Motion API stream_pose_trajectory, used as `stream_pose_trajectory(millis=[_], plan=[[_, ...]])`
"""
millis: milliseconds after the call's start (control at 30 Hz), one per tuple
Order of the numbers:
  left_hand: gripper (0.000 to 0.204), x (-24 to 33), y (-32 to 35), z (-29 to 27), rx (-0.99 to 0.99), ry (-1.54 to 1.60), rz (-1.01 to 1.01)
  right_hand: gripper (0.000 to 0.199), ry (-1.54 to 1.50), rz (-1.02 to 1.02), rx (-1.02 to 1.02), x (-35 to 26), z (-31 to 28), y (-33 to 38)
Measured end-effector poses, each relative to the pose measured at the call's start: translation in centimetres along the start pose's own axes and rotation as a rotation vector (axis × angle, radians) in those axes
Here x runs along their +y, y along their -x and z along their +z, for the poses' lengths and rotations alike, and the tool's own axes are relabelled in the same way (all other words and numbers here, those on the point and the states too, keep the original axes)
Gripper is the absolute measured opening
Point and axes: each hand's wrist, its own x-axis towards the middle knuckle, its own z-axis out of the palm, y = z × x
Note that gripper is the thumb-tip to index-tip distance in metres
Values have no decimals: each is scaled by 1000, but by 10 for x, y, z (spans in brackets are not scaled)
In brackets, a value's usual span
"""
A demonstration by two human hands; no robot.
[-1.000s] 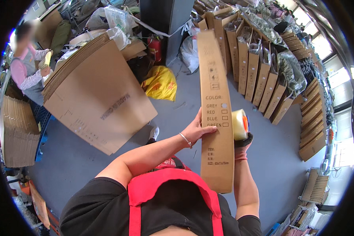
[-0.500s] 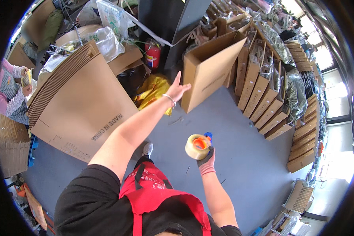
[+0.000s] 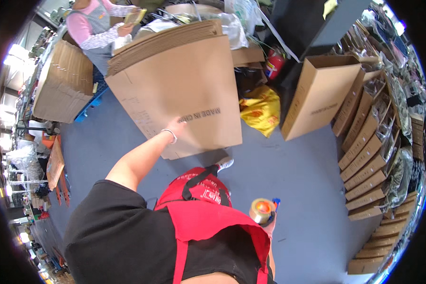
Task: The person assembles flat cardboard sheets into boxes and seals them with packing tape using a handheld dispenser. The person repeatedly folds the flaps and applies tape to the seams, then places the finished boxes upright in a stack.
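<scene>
My bare left hand (image 3: 176, 127), with a bracelet at its wrist, is over the printed front face of a leaning stack of flattened cardboard boxes (image 3: 194, 85). Its fingers look stretched out, holding nothing; whether they touch the board I cannot tell. Low at my right side, my gloved right hand (image 3: 270, 226) is closed round a tape dispenser (image 3: 276, 204). The dispenser carries a wide roll of clear tape (image 3: 259, 211) with an orange hub. An opened cardboard box (image 3: 319, 97) stands upright on the floor beyond, apart from both hands.
Several packed boxes (image 3: 364, 175) stand in a row at the right. A yellow bag (image 3: 261, 111) and a red fire extinguisher (image 3: 274, 63) are beside the dark pillar (image 3: 312, 28). Another person (image 3: 97, 28) stands behind the stack, near more bundled cardboard (image 3: 64, 80).
My left hand has moved from beside the opened box to the flattened stack. The view has turned left. My right hand still holds the tape dispenser, now closer to my body.
</scene>
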Motion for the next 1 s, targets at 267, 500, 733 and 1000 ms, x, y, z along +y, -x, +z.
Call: stream_pose_trajectory(millis=[267, 500, 733, 1000], plan=[[77, 27, -158, -191, 682, -479, 343, 60, 202, -147, 198, 43, -26, 90], [108, 21, -290, -220, 614, -888, 142, 61, 671, -395, 236, -76, 166, 37], [123, 4, -293, -236, 760, -966, 389, 80, 1529, -1065, 381, -219, 566, -88], [106, -3, -286, -244, 735, -961, 362, 82, 1201, -756, 320, -262, 417, -61]])
